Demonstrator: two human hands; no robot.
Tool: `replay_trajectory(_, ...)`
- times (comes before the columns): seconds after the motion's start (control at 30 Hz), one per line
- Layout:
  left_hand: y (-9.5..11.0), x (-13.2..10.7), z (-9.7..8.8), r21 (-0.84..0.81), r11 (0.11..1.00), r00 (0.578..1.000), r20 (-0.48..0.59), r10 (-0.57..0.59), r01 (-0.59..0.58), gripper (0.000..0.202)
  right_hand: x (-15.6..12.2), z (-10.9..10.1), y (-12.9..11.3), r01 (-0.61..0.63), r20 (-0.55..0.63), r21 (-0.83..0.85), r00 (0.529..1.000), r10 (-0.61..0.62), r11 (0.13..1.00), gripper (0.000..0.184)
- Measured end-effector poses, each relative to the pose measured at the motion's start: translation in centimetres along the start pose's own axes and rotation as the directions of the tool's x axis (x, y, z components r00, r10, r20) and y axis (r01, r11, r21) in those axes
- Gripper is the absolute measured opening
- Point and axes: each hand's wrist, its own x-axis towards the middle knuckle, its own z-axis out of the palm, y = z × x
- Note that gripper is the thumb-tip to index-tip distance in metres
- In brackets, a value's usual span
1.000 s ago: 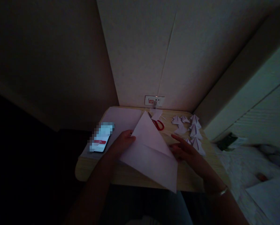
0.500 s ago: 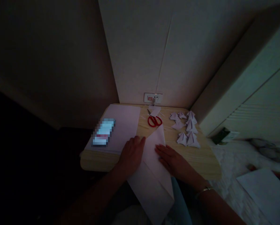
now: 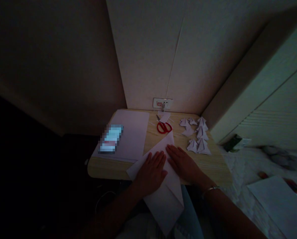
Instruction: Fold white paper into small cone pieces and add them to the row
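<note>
A folded white paper sheet (image 3: 163, 196) lies across the near edge of a small wooden table (image 3: 213, 164) and hangs over my lap. My left hand (image 3: 151, 172) lies flat on it with fingers stretched out. Beside it my right hand (image 3: 184, 163) also presses flat on the sheet, fingers extended toward the paper's far corner. A bracelet sits on my right wrist. Neither hand holds anything.
Red-handled scissors (image 3: 164, 127) lie behind the sheet. Several small folded paper pieces (image 3: 198, 134) sit at the right of the table. A lit phone (image 3: 111, 138) rests on a stack of white sheets (image 3: 134, 132) at the left. A wall socket (image 3: 162, 103) is behind; another sheet (image 3: 275, 202) lies on the bed.
The sheet went from held up to lying on the table edge. My left hand slid from its left edge onto its middle, and both hands now press it flat side by side.
</note>
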Motion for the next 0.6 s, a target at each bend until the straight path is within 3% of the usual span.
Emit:
replay_trajectory(0.27,0.36,-0.02,-0.13,-0.039,0.990,0.990,0.012,-0.138,0.138,0.056,0.03,0.30,-0.05,-0.027,-0.003,-0.064,1.000,0.026,0.998,0.049)
replay_trajectory(0.6,0.55,-0.18,-0.17,-0.081,0.982,0.985,0.020,-0.170,0.171,0.055,-0.29,0.24,-0.29,-0.041,-0.002,-0.043,0.999,0.041,0.998,0.049)
